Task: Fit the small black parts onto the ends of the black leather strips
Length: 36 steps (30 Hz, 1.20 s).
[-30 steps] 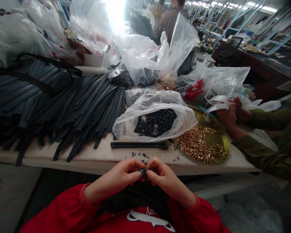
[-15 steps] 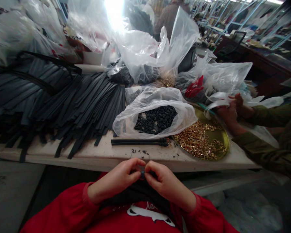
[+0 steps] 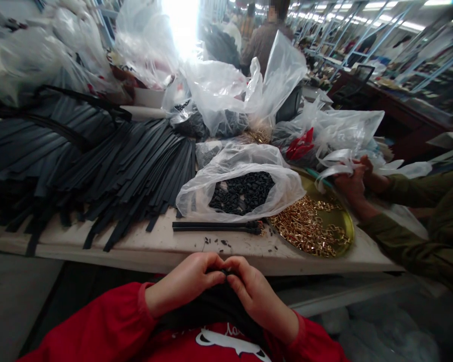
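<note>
- Behind the tabletop (image 3: 162,246) stretched a long workshop with blue metal racks and strip lights; one person in a brown top stood far back, and glare from a window washed out the middle.
- No brand or label could be read anywhere; a white mark on the red sweater (image 3: 226,339) near the lower edge was cut off and illegible.
- Both hands met just below the tabletop's near edge: the left hand (image 3: 186,281) and right hand (image 3: 251,291) were curled closed, fingertips pinching one small dark piece (image 3: 223,272) between them, mostly hidden by the fingers.
- One single black strap (image 3: 217,227) lay alone on the tabletop just beyond the hands, with a few dark crumbs beside it.
- A large heap of black straps (image 3: 109,171) fanned over the left side, too many to count.
- One open clear bag (image 3: 241,188) held many small black loops, uncounted.
- One round gold tray (image 3: 334,216) to the right carried a pile of gold buckles (image 3: 305,229).
- Several more clear plastic bags (image 3: 219,88) stood behind, the count unclear.
- A co-worker's two hands (image 3: 357,178), in olive sleeves, gripped white plastic at the right.
</note>
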Available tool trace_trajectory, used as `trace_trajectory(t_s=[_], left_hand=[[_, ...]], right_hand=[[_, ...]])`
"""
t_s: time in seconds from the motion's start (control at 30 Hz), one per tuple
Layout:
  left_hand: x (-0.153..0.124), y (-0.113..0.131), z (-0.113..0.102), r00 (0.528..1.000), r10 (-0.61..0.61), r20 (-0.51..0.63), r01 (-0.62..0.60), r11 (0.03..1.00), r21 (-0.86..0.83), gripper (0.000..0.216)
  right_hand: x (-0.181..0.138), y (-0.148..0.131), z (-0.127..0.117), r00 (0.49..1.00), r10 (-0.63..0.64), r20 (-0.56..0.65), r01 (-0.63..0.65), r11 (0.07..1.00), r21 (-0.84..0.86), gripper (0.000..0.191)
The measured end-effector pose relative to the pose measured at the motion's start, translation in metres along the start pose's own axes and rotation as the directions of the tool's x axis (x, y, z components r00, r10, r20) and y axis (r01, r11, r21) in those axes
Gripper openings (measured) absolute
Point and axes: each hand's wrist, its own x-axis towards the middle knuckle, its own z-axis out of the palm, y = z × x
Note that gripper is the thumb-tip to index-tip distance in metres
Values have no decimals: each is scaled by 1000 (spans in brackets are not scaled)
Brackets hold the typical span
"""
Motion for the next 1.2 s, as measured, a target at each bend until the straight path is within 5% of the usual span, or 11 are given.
trace_trajectory(t_s=[0.13,0.2,0.3,0.43,0.53,0.63,0.73,0.93,1.07,1.17,1.2], left_hand=[[8,-1,-12,998,38,42,-45,979,199,25],[19,-7,-16,991,85,-100,-39,920,390,23],[42,-22,-11,898,313,-308,-63,787,614,18],[54,-42,-7,805,526,-273,-162,638,752,15],[39,-46,-32,793,473,-384,-34,664,747,15],[26,-45,-77,755,228,-616,302,712,634,25],[33,-47,-112,723,89,-686,444,701,559,24],[59,-51,-121,684,-39,-729,516,732,445,13],[39,-36,-123,621,-5,-784,510,762,399,16],[0,-6,-123,535,147,-832,414,813,409,18],[-16,7,-120,442,295,-847,269,857,439,13]], right_hand=[[7,13,-9,994,16,-111,-20,999,-37,20],[17,25,-21,962,-7,-274,-56,974,-221,21],[34,50,-39,878,-150,-454,-146,819,-555,22],[45,81,-42,828,-354,-435,-156,600,-785,28],[45,92,-36,798,-435,-417,-121,563,-817,36],[44,91,-32,780,-457,-427,-105,577,-810,38],[44,84,-33,772,-467,-431,-90,591,-802,37],[36,77,-40,742,-511,-433,-73,581,-811,35],[28,74,-37,757,-501,-420,-55,591,-805,30],[28,63,-33,782,-460,-421,-37,640,-767,25],[30,58,-32,791,-444,-421,-28,661,-750,23]])
